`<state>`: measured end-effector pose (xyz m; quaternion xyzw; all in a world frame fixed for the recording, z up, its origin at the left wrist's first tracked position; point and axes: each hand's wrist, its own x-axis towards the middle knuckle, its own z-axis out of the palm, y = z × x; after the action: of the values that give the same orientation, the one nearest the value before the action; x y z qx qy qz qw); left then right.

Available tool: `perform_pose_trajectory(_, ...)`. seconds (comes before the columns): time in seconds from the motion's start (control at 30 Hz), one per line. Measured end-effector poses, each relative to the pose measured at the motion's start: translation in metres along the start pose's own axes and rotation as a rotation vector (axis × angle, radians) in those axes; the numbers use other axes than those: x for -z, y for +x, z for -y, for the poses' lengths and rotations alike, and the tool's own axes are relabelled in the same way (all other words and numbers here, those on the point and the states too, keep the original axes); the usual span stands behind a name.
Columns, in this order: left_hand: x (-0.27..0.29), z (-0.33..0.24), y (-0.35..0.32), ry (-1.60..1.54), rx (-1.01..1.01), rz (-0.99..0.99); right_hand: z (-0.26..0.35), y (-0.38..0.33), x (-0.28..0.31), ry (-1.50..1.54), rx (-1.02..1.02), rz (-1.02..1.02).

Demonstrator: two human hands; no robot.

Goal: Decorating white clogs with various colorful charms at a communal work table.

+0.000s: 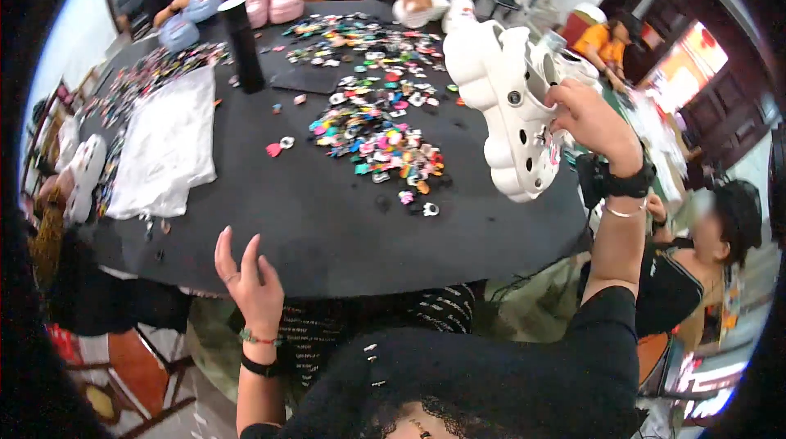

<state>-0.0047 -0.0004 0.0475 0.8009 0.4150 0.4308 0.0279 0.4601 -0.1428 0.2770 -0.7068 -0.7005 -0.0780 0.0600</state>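
Observation:
My right hand (pixel 594 119) holds up a chunky white clog (pixel 483 70) over the right side of the table, its fingers closed at the shoe's opening. The clog has dark holes, a round dark charm and a pink charm near its toe; it is tilted with the toe downward. Over the near left edge of the table, my left hand (pixel 252 287) is empty, with its fingers apart. Nearest the clog on the black tabletop (pixel 344 226) lies a heap of small colourful shoe charms (pixel 377 140).
A clear plastic bag (pixel 168 144) lies at the left, near a tall black tumbler (pixel 241 46). More charms (pixel 360 33) spread at the back. Pink clogs (pixel 285 1) stand at the far edge. Co-workers sit opposite; another person (pixel 696 251) is close at my right.

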Motion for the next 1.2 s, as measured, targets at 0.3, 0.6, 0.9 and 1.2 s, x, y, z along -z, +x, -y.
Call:
perform_pose_trajectory(0.3,-0.026,0.007,-0.008,0.077,-0.030,0.058,-0.120,-0.065,-0.094,-0.136,-0.606,0.393)
perform_pose_trajectory(0.6,-0.022,0.012,-0.008,0.038,-0.003,0.083,-0.138,-0.074,-0.133,-0.060,-0.533,0.273)
perform_pose_trajectory(0.9,-0.021,0.019,-0.013,0.059,0.018,0.022,0.052,0.032,-0.128,0.321,-0.102,-0.230)
perform_pose_trajectory(1.2,-0.025,0.021,-0.020,0.023,0.020,-0.024,0.145,0.096,-0.216,0.661,0.115,-0.261)
